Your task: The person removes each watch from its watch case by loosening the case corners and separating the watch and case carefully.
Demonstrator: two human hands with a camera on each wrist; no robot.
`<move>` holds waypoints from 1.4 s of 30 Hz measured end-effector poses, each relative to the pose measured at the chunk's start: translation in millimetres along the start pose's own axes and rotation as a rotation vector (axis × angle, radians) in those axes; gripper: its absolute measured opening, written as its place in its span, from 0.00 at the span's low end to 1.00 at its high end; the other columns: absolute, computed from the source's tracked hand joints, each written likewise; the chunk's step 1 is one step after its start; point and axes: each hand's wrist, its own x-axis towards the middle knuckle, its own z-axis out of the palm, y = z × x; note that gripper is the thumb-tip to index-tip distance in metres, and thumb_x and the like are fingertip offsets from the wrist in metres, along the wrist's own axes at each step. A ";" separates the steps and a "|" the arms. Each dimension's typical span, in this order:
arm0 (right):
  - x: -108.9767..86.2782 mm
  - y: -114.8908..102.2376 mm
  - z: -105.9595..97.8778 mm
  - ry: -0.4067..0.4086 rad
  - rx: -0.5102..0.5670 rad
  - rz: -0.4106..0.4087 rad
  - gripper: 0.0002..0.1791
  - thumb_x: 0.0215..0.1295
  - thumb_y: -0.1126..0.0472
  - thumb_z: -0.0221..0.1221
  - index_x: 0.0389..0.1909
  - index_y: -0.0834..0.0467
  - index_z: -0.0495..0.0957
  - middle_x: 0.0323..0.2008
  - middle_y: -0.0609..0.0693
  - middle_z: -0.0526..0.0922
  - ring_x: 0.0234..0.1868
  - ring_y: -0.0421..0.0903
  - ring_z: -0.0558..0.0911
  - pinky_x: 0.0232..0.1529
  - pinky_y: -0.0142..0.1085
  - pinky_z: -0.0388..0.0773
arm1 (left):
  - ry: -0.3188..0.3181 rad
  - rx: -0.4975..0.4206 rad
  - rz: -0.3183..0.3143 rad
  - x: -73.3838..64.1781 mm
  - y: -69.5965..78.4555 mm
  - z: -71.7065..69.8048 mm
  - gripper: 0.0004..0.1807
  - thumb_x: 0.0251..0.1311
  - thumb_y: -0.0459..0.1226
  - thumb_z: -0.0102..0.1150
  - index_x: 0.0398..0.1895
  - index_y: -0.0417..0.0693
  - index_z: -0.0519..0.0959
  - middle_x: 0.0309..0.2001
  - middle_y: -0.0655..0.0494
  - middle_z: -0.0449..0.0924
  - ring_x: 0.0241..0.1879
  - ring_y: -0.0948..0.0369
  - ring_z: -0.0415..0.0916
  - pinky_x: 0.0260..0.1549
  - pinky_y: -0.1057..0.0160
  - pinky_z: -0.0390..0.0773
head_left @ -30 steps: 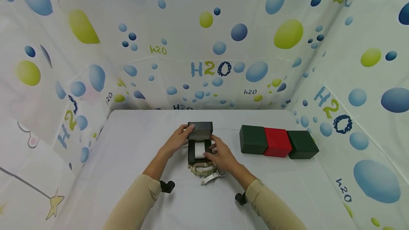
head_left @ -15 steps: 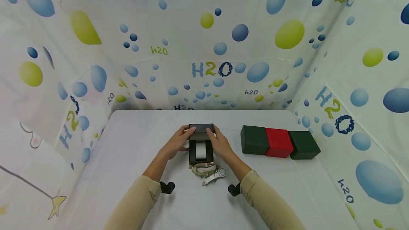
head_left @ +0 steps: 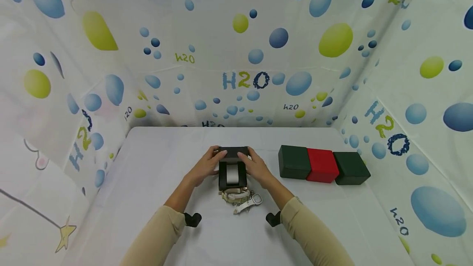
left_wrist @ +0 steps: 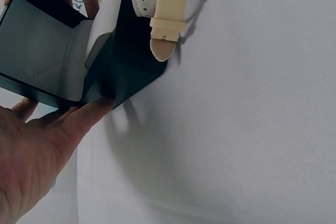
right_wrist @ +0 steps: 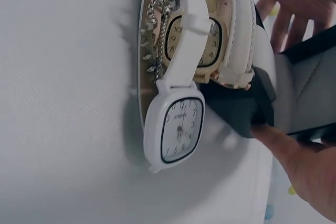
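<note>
A dark watch box (head_left: 221,180) lies with its hinged lid (head_left: 233,152) raised and a white cushion (head_left: 232,174) inside. My left hand (head_left: 203,166) grips the lid's left side, thumb on the lid. On the opposite side my right hand (head_left: 257,168) holds it likewise. In the left wrist view a finger of the left hand (left_wrist: 39,150) touches the box (left_wrist: 139,69) near its hinge. Heaped against the box's near edge are a white watch (right_wrist: 176,127), a gold-cased watch (right_wrist: 212,59) with a pale strap, and a silver chain (right_wrist: 165,14).
To the right, a dark green box (head_left: 293,162), a red box (head_left: 322,165) and another dark green box (head_left: 352,168) stand in a row on the white table (head_left: 159,151). A patterned curtain (head_left: 207,44) encloses the back and sides.
My right hand has left the cushion and taken hold of the lid's right side. The lid's top edge has come down toward me. The watches have stayed in place.
</note>
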 end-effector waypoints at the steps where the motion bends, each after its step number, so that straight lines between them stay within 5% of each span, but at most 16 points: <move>1: 0.3 1.2 -0.9 -0.007 0.014 -0.001 0.45 0.76 0.33 0.52 0.83 0.52 0.52 0.82 0.58 0.54 0.78 0.63 0.65 0.67 0.58 0.75 | -0.004 0.006 0.009 -0.3 -1.1 0.3 0.44 0.71 0.66 0.52 0.80 0.53 0.54 0.81 0.41 0.52 0.79 0.40 0.57 0.64 0.34 0.73; 13: 0.7 9.1 -6.9 -0.056 0.089 -0.029 0.38 0.75 0.42 0.59 0.81 0.43 0.58 0.83 0.59 0.53 0.79 0.64 0.63 0.65 0.61 0.75 | -0.049 0.027 0.092 -5.6 -10.0 -0.6 0.41 0.76 0.60 0.51 0.80 0.52 0.51 0.82 0.42 0.49 0.80 0.40 0.55 0.67 0.36 0.71; 21: 1.8 12.3 -5.5 -0.067 0.071 -0.039 0.36 0.72 0.38 0.62 0.77 0.39 0.64 0.77 0.52 0.68 0.77 0.57 0.69 0.65 0.61 0.76 | -0.063 -0.003 0.103 -5.7 -13.1 -2.4 0.37 0.77 0.56 0.53 0.79 0.52 0.54 0.82 0.45 0.50 0.81 0.42 0.53 0.67 0.35 0.70; 34: -0.5 15.5 -9.9 -0.106 0.056 -0.093 0.35 0.74 0.46 0.63 0.76 0.46 0.63 0.77 0.58 0.66 0.75 0.60 0.71 0.65 0.61 0.76 | -0.048 0.022 0.136 -8.0 -19.5 -2.9 0.40 0.75 0.55 0.58 0.79 0.50 0.54 0.82 0.45 0.50 0.80 0.42 0.56 0.68 0.36 0.70; 42: -2.6 19.6 -12.1 -0.124 0.009 -0.126 0.35 0.75 0.46 0.62 0.77 0.46 0.61 0.77 0.53 0.65 0.78 0.57 0.66 0.69 0.57 0.73 | -0.039 0.024 0.134 -7.8 -22.0 -3.9 0.40 0.72 0.54 0.61 0.79 0.52 0.56 0.81 0.48 0.52 0.80 0.45 0.58 0.69 0.37 0.70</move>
